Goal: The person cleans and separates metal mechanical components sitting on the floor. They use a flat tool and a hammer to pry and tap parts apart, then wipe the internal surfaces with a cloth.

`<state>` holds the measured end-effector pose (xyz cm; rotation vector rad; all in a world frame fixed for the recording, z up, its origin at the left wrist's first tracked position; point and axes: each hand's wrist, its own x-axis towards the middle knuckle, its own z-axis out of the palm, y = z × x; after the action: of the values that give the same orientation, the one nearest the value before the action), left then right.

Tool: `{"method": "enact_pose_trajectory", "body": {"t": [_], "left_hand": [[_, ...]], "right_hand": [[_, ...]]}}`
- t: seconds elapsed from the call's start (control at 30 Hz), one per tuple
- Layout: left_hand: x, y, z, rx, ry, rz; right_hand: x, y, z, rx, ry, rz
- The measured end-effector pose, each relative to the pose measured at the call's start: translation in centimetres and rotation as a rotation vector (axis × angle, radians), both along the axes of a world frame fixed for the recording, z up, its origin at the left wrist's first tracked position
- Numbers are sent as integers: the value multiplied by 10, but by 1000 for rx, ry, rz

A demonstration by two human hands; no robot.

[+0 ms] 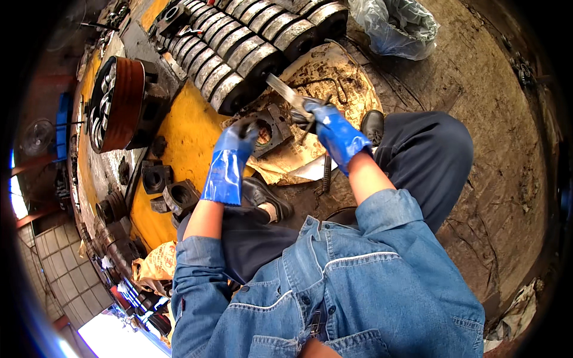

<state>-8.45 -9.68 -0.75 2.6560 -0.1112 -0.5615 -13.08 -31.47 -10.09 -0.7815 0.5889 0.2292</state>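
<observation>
Both hands wear blue rubber gloves with blackened fingers. My left hand [234, 149] is closed at the left edge of a dark, greasy metal block [276, 132] with a round hole through it. The block rests on a stained yellowish sheet [358, 80] on the floor between my feet. In my right hand [334, 128], closed fingers grip a flat pale strip-like tool [283, 89]. It points up and left, above the block. Motion blur hides whether it is a brush, a file or a scraper.
Rows of grey-black cylindrical metal parts [250, 51] lie at the far side. A brown round drum [122, 104] stands left. More dark blocks [179, 196] sit on the yellow surface. A clear plastic bag [397, 30] stands far right, and a coil spring [326, 174] lies near the sheet.
</observation>
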Motion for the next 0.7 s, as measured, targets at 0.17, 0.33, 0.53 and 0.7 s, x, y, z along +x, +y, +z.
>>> {"method": "enact_pose_trajectory", "body": {"t": [0.17,0.33,0.53,0.7], "left_hand": [[25,106,-103,173,251,202],[5,110,-153,-144,430,665],[6,109,-203,-106,484,623],[23,72,-184,-60,507,675]], "right_hand": [[17,-35,-30,-809,402,712],[12,-32,-52,-844,288,665],[28,-15,-57,-887,373,808],[33,-9,-131,-889,333,809]]}}
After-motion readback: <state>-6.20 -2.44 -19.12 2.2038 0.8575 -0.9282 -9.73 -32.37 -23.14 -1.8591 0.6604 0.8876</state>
